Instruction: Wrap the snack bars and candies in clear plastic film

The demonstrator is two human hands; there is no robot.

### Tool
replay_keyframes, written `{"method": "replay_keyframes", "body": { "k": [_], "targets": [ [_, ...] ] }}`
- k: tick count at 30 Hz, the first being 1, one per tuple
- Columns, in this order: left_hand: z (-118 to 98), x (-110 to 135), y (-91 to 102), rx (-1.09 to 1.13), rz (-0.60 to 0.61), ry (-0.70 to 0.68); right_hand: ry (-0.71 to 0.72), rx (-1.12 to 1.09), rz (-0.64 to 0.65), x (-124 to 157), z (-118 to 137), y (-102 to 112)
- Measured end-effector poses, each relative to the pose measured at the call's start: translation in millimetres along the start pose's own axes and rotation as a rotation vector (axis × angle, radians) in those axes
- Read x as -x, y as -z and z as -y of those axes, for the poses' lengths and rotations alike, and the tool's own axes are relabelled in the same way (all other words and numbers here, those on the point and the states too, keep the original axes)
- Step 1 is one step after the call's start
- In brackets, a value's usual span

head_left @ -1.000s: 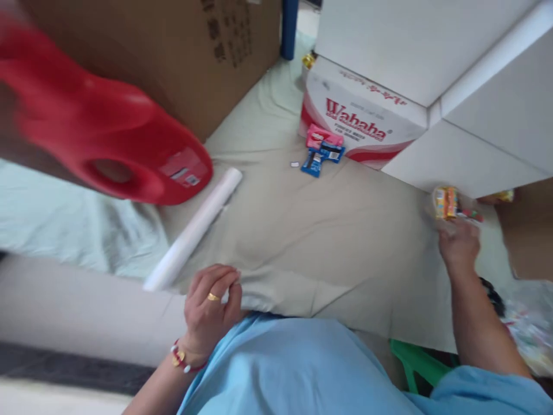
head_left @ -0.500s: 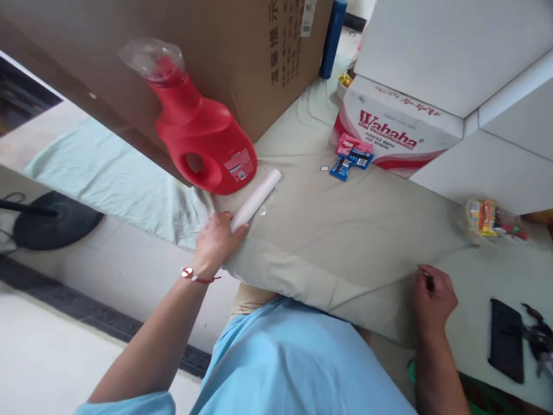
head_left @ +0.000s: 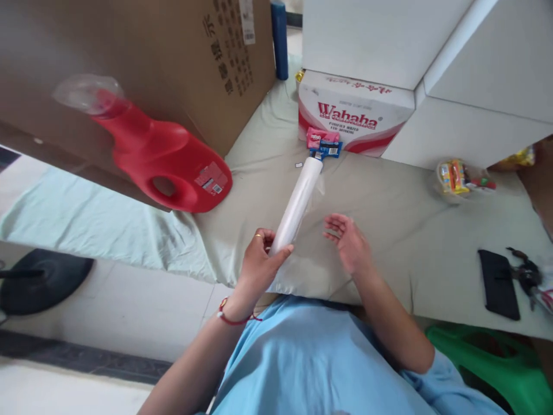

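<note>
My left hand (head_left: 263, 253) grips the near end of a white roll of thin plastic film (head_left: 297, 202), thumb on one side and fingers on the other. The roll tilts away from me, and a loose clear flap of film hangs along its right side. Just right of the roll, my right hand (head_left: 349, 245) hovers with fingers apart and slightly curled, holding nothing. Beyond the roll's far end lie a pink packet (head_left: 322, 138) and blue packets (head_left: 332, 148), partly hidden by it.
A red detergent jug (head_left: 173, 161) stands at left before a large cardboard box (head_left: 173, 57). Behind are a Wahaha carton (head_left: 354, 115) and a blue roll (head_left: 280, 43). To the right lie a bag of snacks (head_left: 458, 177) and a black phone (head_left: 499, 283); a green stool (head_left: 510, 363) is below.
My left hand has lifted the roll and carried it right, toward the middle. My right hand has come left from the table's right side and its fingers have opened. The view has shifted.
</note>
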State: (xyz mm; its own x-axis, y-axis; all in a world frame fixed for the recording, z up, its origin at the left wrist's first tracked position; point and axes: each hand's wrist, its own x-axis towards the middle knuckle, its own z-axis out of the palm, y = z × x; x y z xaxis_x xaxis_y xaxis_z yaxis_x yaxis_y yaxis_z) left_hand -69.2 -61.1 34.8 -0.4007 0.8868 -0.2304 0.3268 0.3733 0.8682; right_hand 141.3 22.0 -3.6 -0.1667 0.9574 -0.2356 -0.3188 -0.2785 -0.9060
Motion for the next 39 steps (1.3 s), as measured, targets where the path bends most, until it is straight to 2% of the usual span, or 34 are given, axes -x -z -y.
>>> {"method": "replay_keyframes", "body": {
  "k": [2,5,7,10,14,17,20,22,25,27,29,31,34,36,39],
  "targets": [
    [-3.9,0.5,-10.9,0.054,-0.005,0.002,-0.055,-0.139,0.034,-4.5,-3.2,-23.0],
    [-5.8,1.5,-22.4,0.098,-0.013,0.006,-0.034,-0.162,0.008,-5.5,-6.5,-46.2],
    [-4.3,2.6,-28.6,0.117,-0.020,0.008,0.025,-0.097,-0.051,-5.0,-9.0,-55.2],
    [0.0,4.5,-38.1,0.158,-0.028,0.017,0.170,0.129,-0.161,-6.7,-14.6,-60.8],
    [2.6,6.4,-50.5,0.399,0.005,0.063,0.334,0.403,-0.286,-12.1,-19.3,-55.5],
    [1.2,7.9,-54.7,0.637,0.095,0.116,0.361,0.545,-0.328,-15.7,-13.1,-44.8],
    [0.4,10.1,-54.8,0.837,0.213,0.175,0.467,0.738,-0.334,-17.4,2.6,-34.0],
    [1.0,11.9,-56.0,0.981,0.300,0.249,0.570,0.863,-0.262,-16.5,16.3,-31.1],
    [3.1,14.7,-63.7,1.109,0.412,0.384,0.716,1.018,-0.060,-11.1,36.5,-35.5],
    [4.5,15.7,-71.4,1.086,0.453,0.412,0.805,1.098,0.071,-5.8,47.8,-40.1],
    [5.8,14.5,-77.4,1.006,0.449,0.380,0.871,1.162,0.138,-0.5,58.5,-40.9],
    [7.2,10.7,-78.5,0.942,0.423,0.355,0.894,1.203,0.111,4.1,70.4,-35.4],
    [9.6,3.5,-70.6,0.997,0.406,0.374,0.867,1.181,-0.034,9.8,92.0,-20.8],
    [9.8,1.0,-64.1,1.102,0.455,0.393,0.868,1.135,-0.103,13.9,105.8,-13.6],
    [6.1,2.6,-63.0,1.191,0.523,0.405,0.930,1.123,-0.112,21.2,119.6,-12.4]
  ]
}}
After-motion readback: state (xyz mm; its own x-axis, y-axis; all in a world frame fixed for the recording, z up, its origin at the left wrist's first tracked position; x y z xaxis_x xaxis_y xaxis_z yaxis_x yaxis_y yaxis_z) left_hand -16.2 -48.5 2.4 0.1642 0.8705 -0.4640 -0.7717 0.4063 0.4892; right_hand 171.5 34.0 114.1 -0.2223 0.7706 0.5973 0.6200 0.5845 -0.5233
